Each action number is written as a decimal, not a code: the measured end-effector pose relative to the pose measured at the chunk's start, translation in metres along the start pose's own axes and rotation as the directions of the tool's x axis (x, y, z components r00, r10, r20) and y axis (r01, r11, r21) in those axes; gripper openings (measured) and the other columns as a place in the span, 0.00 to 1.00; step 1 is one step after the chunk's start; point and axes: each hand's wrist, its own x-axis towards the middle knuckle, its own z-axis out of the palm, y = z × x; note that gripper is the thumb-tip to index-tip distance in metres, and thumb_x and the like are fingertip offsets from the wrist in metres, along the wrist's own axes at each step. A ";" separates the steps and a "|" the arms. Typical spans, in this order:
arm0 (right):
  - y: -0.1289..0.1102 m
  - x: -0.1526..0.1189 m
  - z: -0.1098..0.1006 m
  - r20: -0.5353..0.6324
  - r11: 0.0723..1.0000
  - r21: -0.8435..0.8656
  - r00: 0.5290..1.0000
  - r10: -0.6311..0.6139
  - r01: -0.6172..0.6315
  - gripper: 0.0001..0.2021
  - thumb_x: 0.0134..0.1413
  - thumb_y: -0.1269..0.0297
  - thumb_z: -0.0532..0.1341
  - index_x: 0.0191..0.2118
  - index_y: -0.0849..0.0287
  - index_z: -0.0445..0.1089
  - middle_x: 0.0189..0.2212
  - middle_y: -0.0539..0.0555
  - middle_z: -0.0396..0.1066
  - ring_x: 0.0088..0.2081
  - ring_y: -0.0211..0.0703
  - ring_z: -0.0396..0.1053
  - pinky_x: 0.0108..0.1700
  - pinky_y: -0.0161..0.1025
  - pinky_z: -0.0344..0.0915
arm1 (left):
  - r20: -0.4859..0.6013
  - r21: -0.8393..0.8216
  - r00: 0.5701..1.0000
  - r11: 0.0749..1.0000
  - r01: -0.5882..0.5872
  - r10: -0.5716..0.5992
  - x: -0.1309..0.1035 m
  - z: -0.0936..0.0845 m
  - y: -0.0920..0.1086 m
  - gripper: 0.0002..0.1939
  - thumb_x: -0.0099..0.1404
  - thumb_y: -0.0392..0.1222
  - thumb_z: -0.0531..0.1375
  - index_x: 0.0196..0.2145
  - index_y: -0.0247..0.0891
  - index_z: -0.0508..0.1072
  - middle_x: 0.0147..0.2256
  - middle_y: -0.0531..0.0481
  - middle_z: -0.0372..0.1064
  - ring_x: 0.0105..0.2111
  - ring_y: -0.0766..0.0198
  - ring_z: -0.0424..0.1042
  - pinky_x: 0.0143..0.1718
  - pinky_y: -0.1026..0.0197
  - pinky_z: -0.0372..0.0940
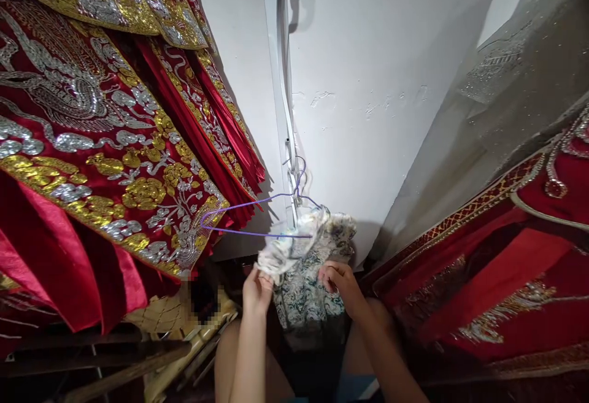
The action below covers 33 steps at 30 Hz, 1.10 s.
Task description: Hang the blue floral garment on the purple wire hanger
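A purple wire hanger (251, 205) hangs by its hook from a white cord or strip on the wall. Its right shoulder runs into a light floral-patterned garment (306, 292), while its left arm is bare. My left hand (257, 291) is closed on the garment's pale left edge, below the hanger's lower bar. On the garment's right side, my right hand (338, 277) has its fingers curled in a pinch against the fabric. The garment hangs bunched toward the hanger's right end, and its lower part falls into shadow between my knees.
Red robes with gold and silver embroidery (138, 188) hang close on the left. A red beaded garment (506, 280) and sheer grey fabric (515, 102) are on the right. White wall (368, 84) stands ahead. Bamboo furniture (197, 354) is at the lower left.
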 end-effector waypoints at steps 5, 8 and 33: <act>0.003 0.004 0.015 0.006 0.990 -0.142 1.000 -0.023 0.024 0.11 0.53 0.54 0.61 0.29 0.58 0.69 0.22 0.49 0.64 0.26 0.40 0.59 0.30 0.37 0.56 | 0.054 0.074 0.996 0.995 0.067 -0.071 -0.040 0.012 -0.036 0.02 0.61 0.34 0.63 0.33 0.35 0.72 0.33 0.46 0.75 0.35 0.64 0.76 0.41 0.63 0.70; 0.005 0.001 0.018 0.096 0.983 -0.168 0.993 -0.061 0.076 0.10 0.54 0.56 0.63 0.32 0.57 0.65 0.29 0.49 0.65 0.33 0.42 0.63 0.37 0.38 0.60 | 0.300 0.257 0.953 0.965 -0.051 -0.030 -0.067 0.030 -0.043 0.12 0.60 0.46 0.67 0.35 0.36 0.74 0.36 0.45 0.75 0.39 0.61 0.75 0.44 0.60 0.68; -0.040 0.086 -0.034 0.096 0.912 -0.323 0.968 -0.233 0.252 0.18 0.56 0.59 0.57 0.49 0.59 0.73 0.36 0.53 0.73 0.41 0.46 0.68 0.49 0.41 0.63 | 0.424 0.881 0.882 -0.133 -0.455 -0.207 -0.077 -0.011 0.069 0.10 0.59 0.42 0.57 0.27 0.41 0.78 0.31 0.45 0.78 0.37 0.49 0.75 0.54 0.49 0.62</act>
